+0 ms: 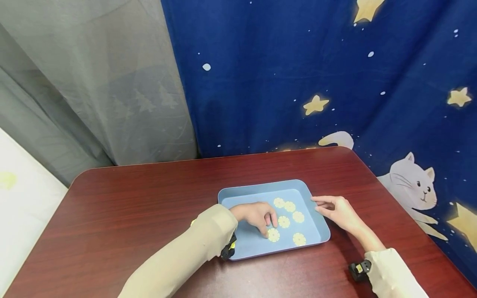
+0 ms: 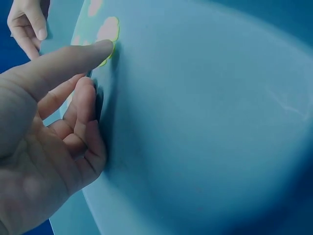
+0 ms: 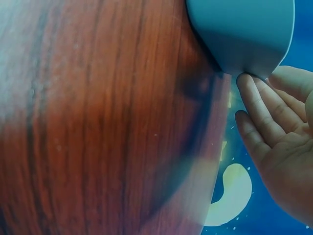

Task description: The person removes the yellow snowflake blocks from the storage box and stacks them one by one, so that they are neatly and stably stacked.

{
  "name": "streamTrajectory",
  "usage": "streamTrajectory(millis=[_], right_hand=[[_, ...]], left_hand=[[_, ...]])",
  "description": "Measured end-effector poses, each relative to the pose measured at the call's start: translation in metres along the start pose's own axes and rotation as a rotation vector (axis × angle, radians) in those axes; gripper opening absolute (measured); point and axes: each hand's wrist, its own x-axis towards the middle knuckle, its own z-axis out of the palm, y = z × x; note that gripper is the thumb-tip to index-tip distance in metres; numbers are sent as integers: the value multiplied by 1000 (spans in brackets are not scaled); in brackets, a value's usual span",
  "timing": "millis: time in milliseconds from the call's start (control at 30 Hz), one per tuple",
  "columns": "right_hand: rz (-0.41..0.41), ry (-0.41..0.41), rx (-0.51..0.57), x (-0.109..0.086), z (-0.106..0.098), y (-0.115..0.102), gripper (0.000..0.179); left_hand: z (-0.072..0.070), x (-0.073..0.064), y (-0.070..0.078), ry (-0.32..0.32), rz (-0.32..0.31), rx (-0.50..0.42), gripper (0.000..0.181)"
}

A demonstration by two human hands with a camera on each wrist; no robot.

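Note:
A light blue tray [image 1: 253, 248] lies on the table, with several flat, pale yellow, flower-shaped pieces [image 1: 284, 222] spread over its right half. My left hand [image 1: 257, 214] reaches into the tray from the left. Its thumb touches the edge of the nearest left piece [image 1: 273, 235], while the other fingers bend loosely close to it. In the left wrist view, that thumb lies against a yellow-edged piece [image 2: 108, 30]. At the tray's right side, my right hand [image 1: 340, 213] holds the rim with its thumb and fingertips. The right wrist view has its fingers against the tray's outer wall [image 3: 244, 39].
The dark red wooden table [image 1: 149, 198] extends around the tray. Behind it hang a grey curtain [image 1: 93, 82] and a blue curtain [image 1: 261, 82] with stars and a cat. A small yellow thing [image 1: 192, 222] peeks out beside my left sleeve. Both wrists carry black devices.

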Motion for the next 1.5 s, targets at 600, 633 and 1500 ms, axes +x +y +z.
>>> streamTrajectory(millis=[600,633,1500], right_hand=[[-18,4,-2,-1,-1,4,33],[-18,4,-3,-1,-1,4,33],[-18,13,-9,1,-1,2,32]], left_hand=[[7,4,7,41,-44,122,29],[7,4,8,42,-46,125,29],[6,7,7,49,-38,193,28]])
